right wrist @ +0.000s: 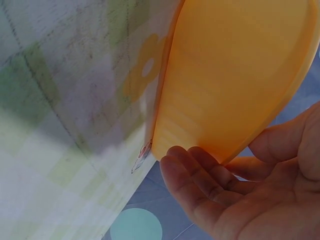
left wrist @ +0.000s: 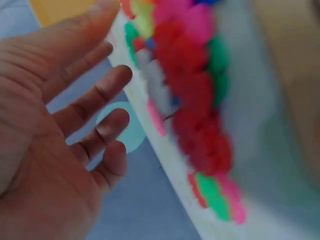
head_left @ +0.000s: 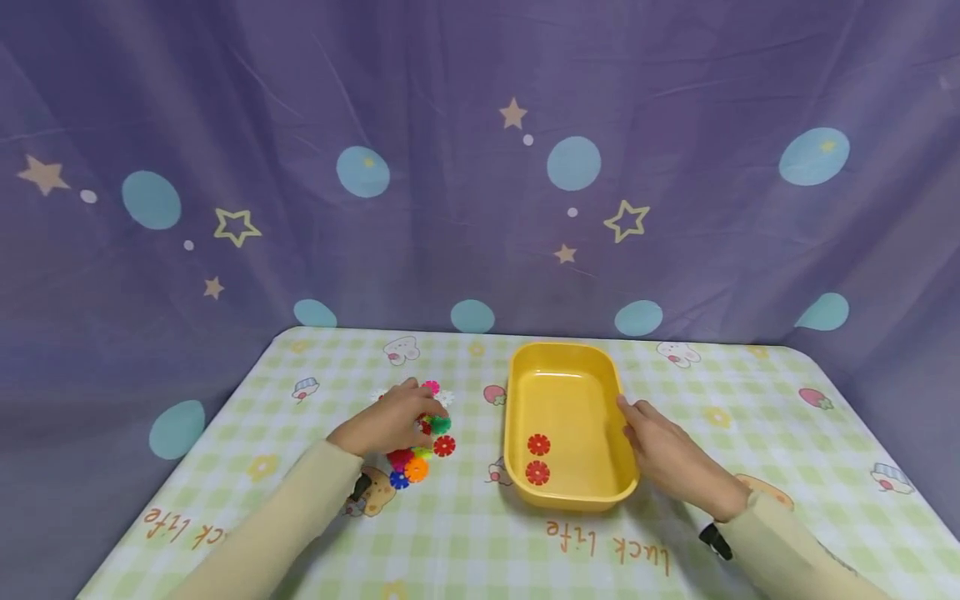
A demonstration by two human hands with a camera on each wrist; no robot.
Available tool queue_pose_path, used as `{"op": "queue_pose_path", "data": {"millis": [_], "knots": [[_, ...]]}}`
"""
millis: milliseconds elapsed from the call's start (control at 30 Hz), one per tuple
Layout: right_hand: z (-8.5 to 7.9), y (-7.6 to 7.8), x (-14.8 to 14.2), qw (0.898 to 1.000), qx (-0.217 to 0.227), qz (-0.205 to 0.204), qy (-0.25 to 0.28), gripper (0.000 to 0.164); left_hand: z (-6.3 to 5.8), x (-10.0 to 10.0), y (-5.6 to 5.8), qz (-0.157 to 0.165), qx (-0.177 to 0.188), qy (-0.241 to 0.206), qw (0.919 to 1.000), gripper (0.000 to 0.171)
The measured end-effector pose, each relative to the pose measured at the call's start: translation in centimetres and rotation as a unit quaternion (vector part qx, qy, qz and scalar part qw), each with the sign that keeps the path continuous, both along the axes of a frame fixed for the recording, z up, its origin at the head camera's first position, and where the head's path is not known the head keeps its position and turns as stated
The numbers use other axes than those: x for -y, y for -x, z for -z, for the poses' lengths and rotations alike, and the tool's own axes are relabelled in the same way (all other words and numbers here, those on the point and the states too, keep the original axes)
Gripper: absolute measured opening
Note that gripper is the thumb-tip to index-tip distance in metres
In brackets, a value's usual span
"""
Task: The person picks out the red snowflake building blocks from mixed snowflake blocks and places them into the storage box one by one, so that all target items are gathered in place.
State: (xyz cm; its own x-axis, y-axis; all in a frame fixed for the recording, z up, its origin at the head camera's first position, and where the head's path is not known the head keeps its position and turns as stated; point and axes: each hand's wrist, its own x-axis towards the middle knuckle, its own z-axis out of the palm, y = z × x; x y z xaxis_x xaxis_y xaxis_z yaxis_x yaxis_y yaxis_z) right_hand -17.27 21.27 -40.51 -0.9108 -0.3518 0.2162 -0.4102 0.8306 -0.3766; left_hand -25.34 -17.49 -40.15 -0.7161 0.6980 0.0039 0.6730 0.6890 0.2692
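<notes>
My left hand (head_left: 390, 421) is over a pile of colourful snowflake building discs (head_left: 444, 446), covering part of it. In the left wrist view, the fingers of the left hand (left wrist: 65, 120) are loosely bent beside the blurred discs (left wrist: 190, 95), and nothing shows between them. A yellow plastic tray (head_left: 564, 348) stands to the right of the pile. Two red discs (head_left: 538, 444) lie inside, near its left front corner. My right hand (head_left: 667, 458) grips the tray's right side, thumb at the rim. The right wrist view shows fingers against the tray's outer wall (right wrist: 225, 75).
A green-and-white checked cloth (head_left: 420, 550) with printed drawings covers the table. Behind the table hangs a purple curtain (head_left: 450, 250) with stars and balloons. Orange (head_left: 416, 469) and blue discs (head_left: 399, 480) lie at the pile's front edge.
</notes>
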Motion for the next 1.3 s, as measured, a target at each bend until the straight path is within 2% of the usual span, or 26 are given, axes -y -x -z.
{"op": "queue_pose_path", "data": {"millis": [100,267,467,667,800,933,1100,1200,1300], "knots": [[0.1,0.0,0.0,1.0,-0.006,-0.001,0.003,0.046,0.7,0.1,-0.3,0.011,0.017,-0.009,0.9997,0.032],[0.1,0.0,0.0,1.0,0.0,0.0,0.006,0.046,0.9,0.0,-0.7,0.028,0.03,-0.012,0.9991,0.021],[0.1,0.0,0.1,1.0,0.001,0.005,0.005,0.046,0.9,-0.3,-0.6,0.024,0.058,0.001,0.998,0.019],[0.3,0.0,0.1,1.0,0.019,0.011,0.009,0.046,0.8,-0.7,-0.6,0.017,0.066,0.004,0.9976,0.02],[0.4,0.0,0.1,1.0,0.009,0.01,0.005,0.046,0.8,-0.6,-0.9,0.022,0.071,0.003,0.9972,0.019],[0.5,0.1,0.0,1.0,-0.001,0.01,0.001,0.046,1.0,-0.4,-0.8,0.046,0.059,0.006,0.9972,0.02],[0.4,0.1,0.0,1.0,0.007,0.01,0.006,0.046,0.9,-0.4,-0.9,0.07,0.038,0.01,0.9968,0.017],[0.4,0.0,0.0,1.0,0.009,0.011,0.007,0.046,0.2,-0.9,-0.9,0.072,0.026,-0.008,0.997,0.016],[0.3,0.0,0.0,1.0,0.004,0.01,0.006,0.046,-1.1,-1.7,-0.8,0.079,-0.007,-0.038,0.9961,0.021]]}}
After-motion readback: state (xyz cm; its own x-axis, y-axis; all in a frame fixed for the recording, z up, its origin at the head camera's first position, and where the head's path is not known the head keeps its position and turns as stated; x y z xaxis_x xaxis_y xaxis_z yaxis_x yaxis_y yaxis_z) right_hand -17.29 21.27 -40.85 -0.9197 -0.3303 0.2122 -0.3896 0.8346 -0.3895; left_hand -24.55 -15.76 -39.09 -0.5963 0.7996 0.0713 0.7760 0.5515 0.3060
